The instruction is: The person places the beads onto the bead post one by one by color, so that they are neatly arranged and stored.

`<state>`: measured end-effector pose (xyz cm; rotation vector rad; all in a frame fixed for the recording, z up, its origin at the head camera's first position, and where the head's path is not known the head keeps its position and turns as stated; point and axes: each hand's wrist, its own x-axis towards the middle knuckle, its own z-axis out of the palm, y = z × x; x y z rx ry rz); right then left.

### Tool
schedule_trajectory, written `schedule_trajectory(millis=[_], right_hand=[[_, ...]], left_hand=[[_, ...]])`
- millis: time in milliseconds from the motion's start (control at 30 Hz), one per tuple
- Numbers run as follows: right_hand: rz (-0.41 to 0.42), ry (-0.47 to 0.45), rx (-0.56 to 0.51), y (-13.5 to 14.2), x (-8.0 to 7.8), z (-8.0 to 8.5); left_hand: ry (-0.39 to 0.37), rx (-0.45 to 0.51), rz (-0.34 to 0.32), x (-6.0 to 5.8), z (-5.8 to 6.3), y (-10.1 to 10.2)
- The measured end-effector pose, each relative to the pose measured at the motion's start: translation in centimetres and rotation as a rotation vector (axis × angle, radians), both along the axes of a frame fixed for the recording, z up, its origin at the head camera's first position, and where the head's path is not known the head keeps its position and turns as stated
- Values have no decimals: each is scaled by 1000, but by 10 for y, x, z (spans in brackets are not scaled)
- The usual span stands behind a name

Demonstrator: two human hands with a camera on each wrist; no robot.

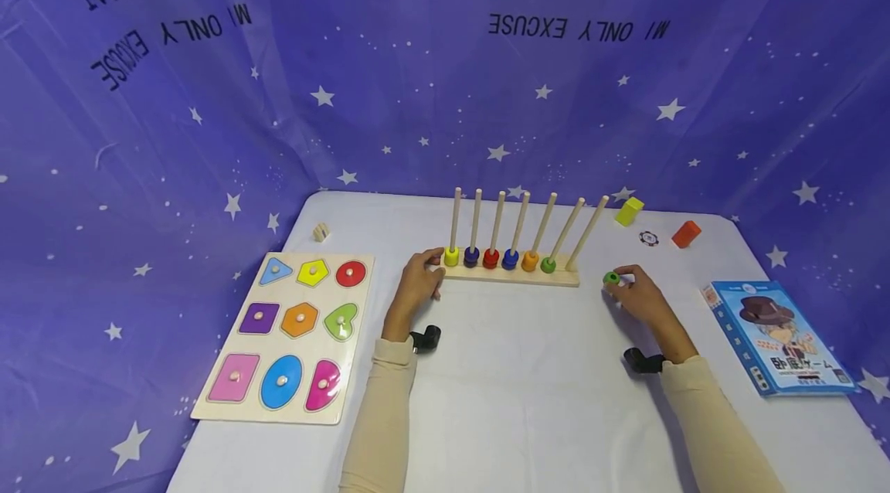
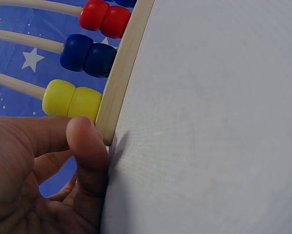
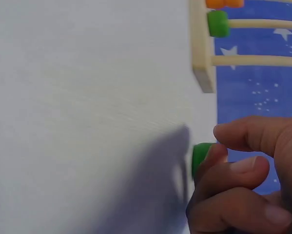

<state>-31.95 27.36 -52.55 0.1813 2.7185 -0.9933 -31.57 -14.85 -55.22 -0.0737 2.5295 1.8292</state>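
A wooden peg rack (image 1: pixel 511 274) stands at the middle back of the table, a row of upright pegs on its base. My left hand (image 1: pixel 417 282) grips the left end of the base, beside two yellow beads (image 2: pixel 72 99). Pairs of dark blue, red, blue and orange beads sit on the pegs after it. A single green bead (image 3: pixel 218 23) is on the second peg from the right, and the rightmost peg (image 3: pixel 253 60) is bare. Right of the rack, my right hand (image 1: pixel 638 296) pinches another green bead (image 1: pixel 611 278); in the right wrist view fingers partly hide it.
A shape puzzle board (image 1: pixel 361 277) lies on the left, with a small wooden piece (image 1: pixel 321 232) behind it. At the back right are a yellow block (image 1: pixel 629 212), a round chip (image 1: pixel 649 239) and an orange block (image 1: pixel 686 234). A blue game box (image 1: pixel 782 338) lies at the right.
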Motion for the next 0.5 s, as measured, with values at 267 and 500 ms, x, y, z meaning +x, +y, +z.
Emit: schedule_trajectory(millis=[267,500], right_hand=[[-9,21,37,-4,5,3],[-12,200,-6,-14,3,72]], left_hand=[[-13,3,-5,3,-3,2],[-3,-1,-1,0,1,-1]])
